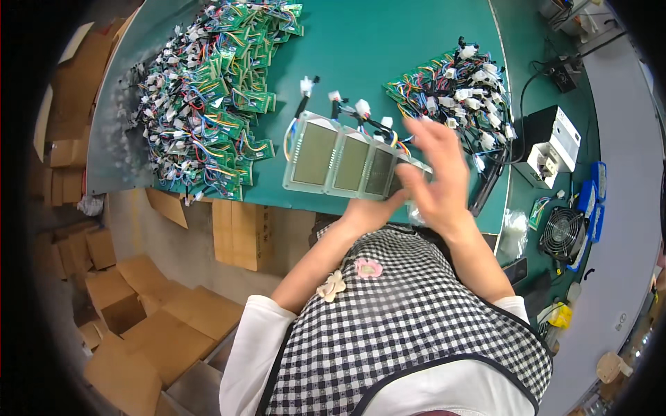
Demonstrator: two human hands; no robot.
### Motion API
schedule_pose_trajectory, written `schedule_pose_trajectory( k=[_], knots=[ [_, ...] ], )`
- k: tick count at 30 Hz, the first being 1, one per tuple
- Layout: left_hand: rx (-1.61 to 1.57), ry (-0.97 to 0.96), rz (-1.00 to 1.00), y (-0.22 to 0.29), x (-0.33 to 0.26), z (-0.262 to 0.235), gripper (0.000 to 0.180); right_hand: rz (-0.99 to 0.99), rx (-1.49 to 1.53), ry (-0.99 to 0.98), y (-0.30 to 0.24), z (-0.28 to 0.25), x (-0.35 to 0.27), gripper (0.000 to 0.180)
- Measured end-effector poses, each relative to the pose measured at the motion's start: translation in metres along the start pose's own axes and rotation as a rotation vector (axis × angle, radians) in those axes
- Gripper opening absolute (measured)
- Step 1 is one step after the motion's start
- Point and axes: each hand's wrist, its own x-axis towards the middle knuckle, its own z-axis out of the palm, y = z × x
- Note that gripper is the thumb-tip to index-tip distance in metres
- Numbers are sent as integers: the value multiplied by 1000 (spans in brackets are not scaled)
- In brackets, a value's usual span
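Observation:
A row of grey display panels point(313, 154) with short wire leads lies side by side near the front edge of the green table point(388, 41). My right hand point(437, 170) hovers over the row's right end, blurred, with its fingers spread and nothing seen in them. My left hand point(371, 208) sits at the table's edge just below the last panel point(380, 172). The right hand covers most of it, so its grip is hidden.
Heaps of small green circuit boards with coloured wires lie at the left point(208, 90) and at the back right point(451, 83). A white box unit point(555, 142), a small fan point(562, 232) and blue parts point(596, 201) stand to the right. Cardboard boxes point(139, 312) cover the floor.

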Motion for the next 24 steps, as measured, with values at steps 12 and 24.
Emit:
schedule_pose_trajectory(
  k=[12,24],
  knots=[
    [347,-14,192,-19,-8,12,44,-285,-19,43,-18,62,22,27],
    [-72,216,-178,-2,5,-38,36,728,521,-130,47,-15,-67,7]
  ],
)
